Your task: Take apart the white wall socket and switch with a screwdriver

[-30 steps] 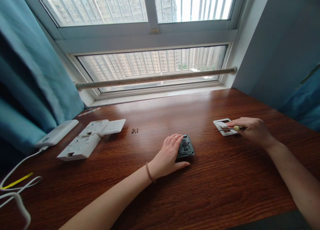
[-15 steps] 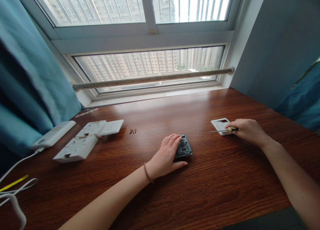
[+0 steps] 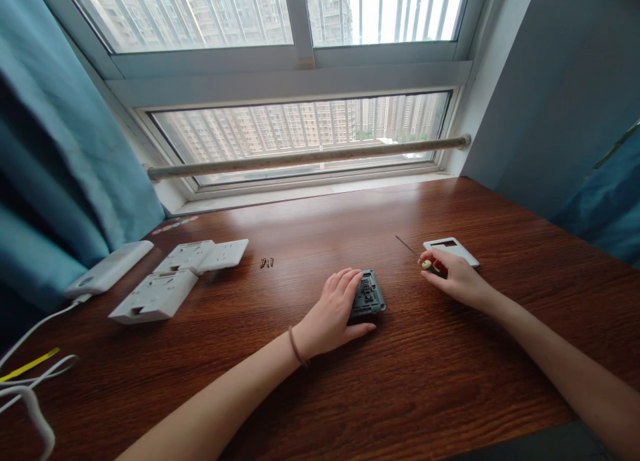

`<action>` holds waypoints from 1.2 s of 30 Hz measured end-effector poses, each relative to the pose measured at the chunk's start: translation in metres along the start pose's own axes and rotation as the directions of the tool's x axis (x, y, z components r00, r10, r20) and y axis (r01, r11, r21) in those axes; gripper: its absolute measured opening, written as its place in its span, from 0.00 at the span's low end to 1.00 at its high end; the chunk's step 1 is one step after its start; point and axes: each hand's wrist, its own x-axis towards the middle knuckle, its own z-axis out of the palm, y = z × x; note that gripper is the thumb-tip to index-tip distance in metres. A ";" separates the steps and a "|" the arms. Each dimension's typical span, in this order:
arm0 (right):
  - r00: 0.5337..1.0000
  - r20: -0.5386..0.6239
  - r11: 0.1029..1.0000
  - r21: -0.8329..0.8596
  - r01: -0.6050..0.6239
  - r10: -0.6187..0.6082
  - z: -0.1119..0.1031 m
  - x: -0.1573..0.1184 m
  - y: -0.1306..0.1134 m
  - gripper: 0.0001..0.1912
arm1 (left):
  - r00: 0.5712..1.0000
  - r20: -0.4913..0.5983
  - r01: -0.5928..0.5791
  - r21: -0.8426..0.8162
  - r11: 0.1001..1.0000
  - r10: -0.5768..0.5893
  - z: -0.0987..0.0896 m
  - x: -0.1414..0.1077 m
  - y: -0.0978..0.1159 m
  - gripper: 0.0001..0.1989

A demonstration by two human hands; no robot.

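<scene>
A small dark grey wall-socket module [image 3: 367,294] lies on the table, its moulded inner parts facing up. My left hand [image 3: 327,314] is curved over its left side, fingers on top and the thumb along the near side; the palm hides part of it. To the right, my right hand [image 3: 453,281] pinches a screwdriver [image 3: 426,265] by its pale yellow handle. The thin shaft points up and to the left, above the tabletop. Behind that hand lies a white faceplate [image 3: 453,245] with a rectangular opening, partly covered by the fingers.
Several small screws [image 3: 267,263] lie left of the module. Farther left are white socket boxes [image 3: 157,294] with a white cover [image 3: 223,255], a white power bank [image 3: 110,267] on a cable, and a yellow strip [image 3: 30,365]. A window rail [image 3: 310,158] runs behind the table.
My right hand has moved left, off the faceplate, with the screwdriver. The shaft has turned from nearly level to pointing up and left. My left hand and the module have stayed put.
</scene>
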 end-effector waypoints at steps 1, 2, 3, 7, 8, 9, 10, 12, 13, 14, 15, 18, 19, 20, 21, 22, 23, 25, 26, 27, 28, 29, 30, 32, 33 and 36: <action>1.000 -0.004 1.000 -0.027 0.008 -0.008 0.002 0.000 0.000 0.07 | 1.000 0.000 0.000 0.001 1.000 0.000 0.000 0.000 0.000 0.41; 1.000 -0.015 0.998 -0.057 0.007 -0.008 0.004 -0.001 0.001 0.08 | 1.000 0.001 0.001 0.003 1.000 -0.001 0.000 0.000 0.000 0.41; 1.000 -0.030 0.997 -0.084 0.000 -0.002 0.005 -0.001 0.003 0.09 | 1.000 0.002 0.001 0.005 1.000 -0.001 0.000 0.000 0.000 0.41; 0.995 -0.092 0.983 -0.177 -0.054 0.038 0.007 -0.002 0.014 0.12 | 1.000 0.003 0.004 0.009 1.000 -0.004 0.001 0.000 0.000 0.41; 0.993 -0.106 0.976 -0.207 -0.075 0.054 0.008 -0.002 0.015 0.12 | 1.000 0.002 0.003 0.008 1.000 -0.003 0.001 0.000 0.000 0.41; 0.990 -0.117 0.966 -0.239 -0.100 0.074 0.008 -0.003 0.016 0.12 | 1.000 0.000 0.002 0.008 1.000 -0.002 0.001 0.000 0.000 0.41; 0.987 -0.128 0.953 -0.273 -0.130 0.097 0.009 -0.003 0.015 0.12 | 1.000 -0.001 0.001 0.008 1.000 -0.001 0.001 0.000 0.000 0.41; 0.980 -0.140 0.919 -0.348 -0.185 0.145 0.010 -0.004 0.010 0.12 | 1.000 -0.002 0.000 0.011 1.000 0.000 0.001 0.000 0.000 0.41; 0.976 -0.138 0.899 -0.386 -0.209 0.168 0.011 -0.004 0.007 0.12 | 1.000 -0.002 -0.001 0.013 1.000 0.001 0.001 0.000 0.000 0.41; 0.973 -0.132 0.879 -0.420 -0.228 0.189 0.012 -0.005 0.004 0.12 | 1.000 -0.003 -0.001 0.014 1.000 0.001 0.001 0.000 0.000 0.41; 0.970 -0.127 0.860 -0.448 -0.243 0.208 0.012 -0.005 0.000 0.13 | 1.000 -0.003 -0.001 0.014 1.000 0.001 0.001 0.000 0.000 0.41; 0.961 -0.123 0.825 -0.492 -0.277 0.249 0.013 -0.007 -0.007 0.13 | 1.000 -0.003 0.003 0.008 1.000 -0.003 0.002 0.000 0.000 0.41; 0.958 -0.128 0.818 -0.500 -0.286 0.257 0.013 -0.007 -0.008 0.13 | 1.000 -0.002 0.005 0.004 1.000 -0.005 0.002 0.000 0.000 0.41; 0.955 -0.132 0.810 -0.507 -0.294 0.264 0.013 -0.007 -0.009 0.13 | 1.000 -0.002 0.007 -0.003 1.000 -0.007 0.001 0.000 0.000 0.41; 0.953 -0.134 0.803 -0.514 -0.300 0.270 0.013 -0.007 -0.009 0.13 | 1.000 -0.001 0.010 -0.014 1.000 -0.010 0.001 0.000 0.000 0.41; 0.952 -0.135 0.798 -0.520 -0.304 0.274 0.013 -0.007 -0.008 0.13 | 1.000 0.000 0.012 -0.028 1.000 -0.012 0.001 0.000 0.000 0.41; 0.952 -0.134 0.794 -0.525 -0.305 0.277 0.012 -0.007 -0.008 0.14 | 1.000 0.002 0.015 -0.046 0.999 -0.015 0.000 -0.001 0.000 0.41; 0.951 -0.133 0.789 -0.533 -0.306 0.279 0.012 -0.006 -0.007 0.14 | 1.000 0.003 0.026 -0.086 0.996 -0.025 0.000 -0.001 -0.001 0.41; 0.950 -0.134 0.787 -0.535 -0.308 0.281 0.012 -0.006 -0.007 0.14 | 1.000 0.002 0.030 -0.107 0.994 -0.030 -0.001 -0.001 -0.002 0.41; 0.950 -0.135 0.785 -0.537 -0.310 0.283 0.012 -0.006 -0.007 0.14 | 0.999 -0.001 0.035 -0.126 0.991 -0.035 -0.001 -0.001 -0.003 0.41; 0.949 -0.138 0.782 -0.539 -0.313 0.284 0.012 -0.006 -0.007 0.14 | 0.999 -0.004 0.040 -0.144 0.989 -0.041 -0.001 -0.001 -0.004 0.42; 0.948 -0.143 0.779 -0.542 -0.316 0.285 0.012 -0.006 -0.007 0.14 | 0.999 -0.007 0.044 -0.159 0.986 -0.046 -0.001 -0.002 -0.005 0.42; 0.947 -0.150 0.775 -0.545 -0.320 0.286 0.012 -0.006 -0.008 0.14 | 0.999 -0.012 0.048 -0.172 0.984 -0.051 -0.001 -0.002 -0.006 0.41; 0.944 -0.163 0.765 -0.554 -0.328 0.287 0.011 -0.006 -0.008 0.14 | 0.998 -0.019 0.058 -0.189 0.980 -0.063 -0.001 -0.002 -0.007 0.41; 0.942 -0.168 0.760 -0.557 -0.333 0.290 0.011 -0.006 -0.008 0.14 | 0.997 -0.021 0.063 -0.195 0.979 -0.068 0.000 -0.002 -0.008 0.41; 0.942 -0.180 0.757 -0.560 -0.336 0.285 0.011 -0.006 -0.006 0.13 | 0.997 -0.023 0.072 -0.211 0.975 -0.079 0.000 -0.002 -0.009 0.41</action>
